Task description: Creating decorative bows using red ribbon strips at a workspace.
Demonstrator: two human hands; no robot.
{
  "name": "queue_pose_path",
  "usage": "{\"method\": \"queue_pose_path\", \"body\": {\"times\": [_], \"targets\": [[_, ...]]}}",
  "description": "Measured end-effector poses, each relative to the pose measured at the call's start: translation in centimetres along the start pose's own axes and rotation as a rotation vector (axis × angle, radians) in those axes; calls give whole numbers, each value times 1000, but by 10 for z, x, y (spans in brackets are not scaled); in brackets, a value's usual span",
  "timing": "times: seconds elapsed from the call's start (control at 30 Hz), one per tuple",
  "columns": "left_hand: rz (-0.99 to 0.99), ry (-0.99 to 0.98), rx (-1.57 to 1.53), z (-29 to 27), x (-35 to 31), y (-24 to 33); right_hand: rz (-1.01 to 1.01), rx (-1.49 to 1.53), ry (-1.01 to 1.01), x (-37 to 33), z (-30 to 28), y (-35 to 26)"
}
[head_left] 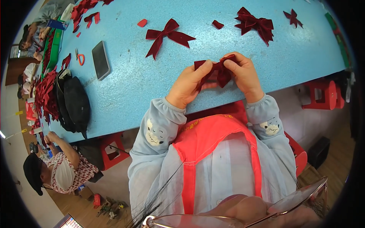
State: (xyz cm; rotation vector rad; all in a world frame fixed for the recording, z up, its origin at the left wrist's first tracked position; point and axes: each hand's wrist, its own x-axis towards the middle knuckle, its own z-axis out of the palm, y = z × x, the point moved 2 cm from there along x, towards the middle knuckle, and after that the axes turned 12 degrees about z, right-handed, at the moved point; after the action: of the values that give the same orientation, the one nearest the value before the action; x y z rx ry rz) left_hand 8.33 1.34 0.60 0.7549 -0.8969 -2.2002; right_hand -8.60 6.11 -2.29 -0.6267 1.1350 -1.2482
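Between my two hands, just above the table's near edge, is a dark red velvet bow [218, 72]. My left hand [192, 81] pinches its left loop between thumb and fingers. On the other side my right hand [243, 74] grips the right loop, thumb on top. The bow's tails hang down between the hands, and its back is hidden. Beyond them on the blue table [129, 98] lie a finished-looking red bow [167, 36], a fuller stacked bow [255, 24] and a smaller bow [292, 18].
Small red scraps [142, 23] lie near the bows. To the left are a phone [100, 60], orange-handled scissors [80, 57], a black bag [76, 100] and a pile of red ribbon pieces [46, 95]. A co-worker [64, 167] sits at the left; red stools [323, 95] stand at the right.
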Motion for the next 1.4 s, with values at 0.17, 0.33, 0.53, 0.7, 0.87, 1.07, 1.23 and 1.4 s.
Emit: {"method": "queue_pose_path", "body": {"times": [0.17,0.33,0.53,0.7,0.87,1.07,1.23,1.4], "targets": [[-126,14,-232,-5,-2,-7,-119,-121,108,1,5,1],[-34,7,-64,-25,0,-13,-16,-174,53,-5,20,-16],[34,101,-15,-12,-1,-4,-3,-101,58,-4,32,2],[127,153,218,-17,0,-5,89,202,190,-3,35,24],[139,116,389,-27,3,2,120,206,135,-2,35,13],[1020,252,1192,-4,-18,24,35,21,195,-2,32,-1],[1123,131,1455,5,-15,15,-75,-6,139,-3,38,2],[609,171,961,5,-16,19,-160,-129,187,-7,43,-2]]}}
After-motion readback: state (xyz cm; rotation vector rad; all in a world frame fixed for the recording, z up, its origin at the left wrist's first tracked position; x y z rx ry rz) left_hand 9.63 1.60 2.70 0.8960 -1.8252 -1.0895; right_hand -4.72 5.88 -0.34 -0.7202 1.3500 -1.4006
